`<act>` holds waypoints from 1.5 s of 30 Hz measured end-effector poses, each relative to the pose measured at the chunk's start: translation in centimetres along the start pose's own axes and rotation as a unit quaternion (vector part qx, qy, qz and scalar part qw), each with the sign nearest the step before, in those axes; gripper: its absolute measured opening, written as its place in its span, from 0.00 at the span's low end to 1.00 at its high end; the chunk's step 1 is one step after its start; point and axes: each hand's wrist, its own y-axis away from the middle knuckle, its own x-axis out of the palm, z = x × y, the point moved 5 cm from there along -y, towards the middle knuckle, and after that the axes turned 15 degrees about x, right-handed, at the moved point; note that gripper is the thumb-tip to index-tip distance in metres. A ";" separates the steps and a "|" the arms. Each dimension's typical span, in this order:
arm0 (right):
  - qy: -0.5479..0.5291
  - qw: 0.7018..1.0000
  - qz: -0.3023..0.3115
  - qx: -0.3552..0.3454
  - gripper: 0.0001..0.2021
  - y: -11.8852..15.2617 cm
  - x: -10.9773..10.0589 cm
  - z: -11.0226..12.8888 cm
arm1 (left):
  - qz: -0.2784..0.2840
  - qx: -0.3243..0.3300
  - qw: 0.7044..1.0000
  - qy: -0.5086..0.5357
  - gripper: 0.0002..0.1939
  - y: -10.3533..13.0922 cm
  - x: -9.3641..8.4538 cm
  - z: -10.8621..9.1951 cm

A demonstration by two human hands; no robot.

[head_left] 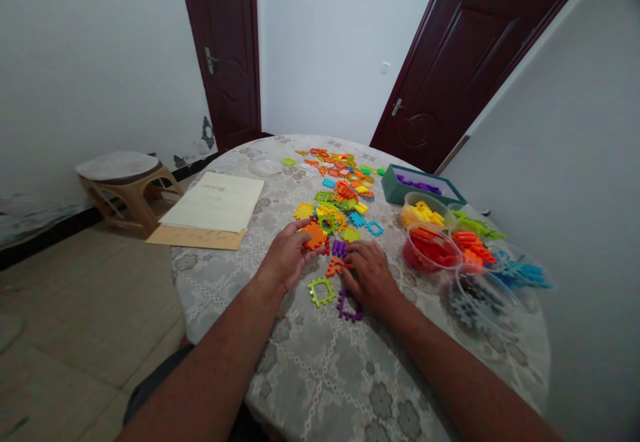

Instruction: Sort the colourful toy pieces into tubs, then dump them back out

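Note:
My left hand [286, 255] has its thumb and fingers closed about an orange square building piece [315, 236] with toothed edges, at the near end of the pile. Curled low over the table, my right hand [373, 274] is beside a purple piece [340, 249] and an orange triangular frame piece [335, 267]. A bit of green shows under its fingers, but what they grip is hidden. Closer to me lie a lime square frame piece [321, 291] and a purple square frame piece [349, 306]. Yellow pieces [304, 211] and a blue frame piece [375, 229] are just beyond my hands.
Mixed pieces [345, 190] stretch toward the far edge. On the right stand a green box [395, 192] with purple pieces and several clear tubs, including one of red pieces [431, 250] and one of grey pieces [475, 305]. Paper sheets [213, 202] lie left; a stool [120, 165] stands beyond.

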 end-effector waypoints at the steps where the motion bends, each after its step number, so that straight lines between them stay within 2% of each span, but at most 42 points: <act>1: 0.007 1.000 0.006 0.001 0.08 0.0 0.0 0.1 | 0.001 -0.004 1.000 0.001 0.25 0.0 0.1 0.0; 3: 0.017 1.000 0.017 0.007 0.10 0.0 0.0 0.3 | 0.004 -0.009 1.000 -0.001 0.26 0.1 0.2 -0.1; 7: 0.020 0.999 0.021 0.029 0.08 -0.1 0.0 0.6 | 0.014 -0.010 1.000 -0.006 0.27 0.3 0.5 -0.3; 13: 0.021 0.998 0.008 0.062 0.10 -0.1 0.2 0.2 | 0.021 -0.005 1.000 -0.016 0.27 0.4 0.8 -0.6; 16: -0.002 0.998 -0.019 0.064 0.10 -0.2 -0.1 0.1 | 0.025 -0.006 1.000 -0.018 0.25 0.4 0.8 -0.8; 20: -0.076 0.992 -0.085 0.061 0.13 -0.4 -1.6 -0.1 | 0.034 -0.014 0.999 -0.032 0.25 0.4 0.8 -0.6; 24: -0.101 0.987 -0.098 0.077 0.14 -0.5 -2.2 -0.1 | 0.077 -0.039 0.994 -0.073 0.25 1.2 1.5 0.4; 28: -0.099 0.990 -0.076 0.065 0.15 -0.4 -1.7 0.2 | 0.171 -0.069 0.974 -0.131 0.30 2.4 2.6 2.0; 31: -0.135 0.988 -0.046 0.060 0.15 -0.3 -1.6 0.3 | 0.215 -0.042 0.957 -0.189 0.31 2.8 3.1 2.4; 34: -0.236 0.964 0.000 0.124 0.14 -0.3 -1.7 -0.3 | 0.240 0.009 0.939 -0.245 0.31 2.9 3.5 2.0; 36: -0.318 0.928 0.032 0.190 0.15 -0.4 -1.7 -0.8 | 0.264 0.037 0.923 -0.276 0.34 3.1 3.7 1.8; 38: -0.367 0.900 0.057 0.227 0.16 -0.5 -1.7 -1.1 | 0.282 0.061 0.909 -0.301 0.38 3.4 3.7 1.7; 42: -0.380 0.889 0.075 0.243 0.13 -0.7 -2.1 -1.4 | 0.304 0.099 0.888 -0.329 0.40 3.8 3.3 2.0; 45: -0.431 0.859 0.129 0.242 0.12 -0.7 -1.9 -1.4 | 0.314 0.104 0.889 -0.316 0.41 3.8 3.1 2.2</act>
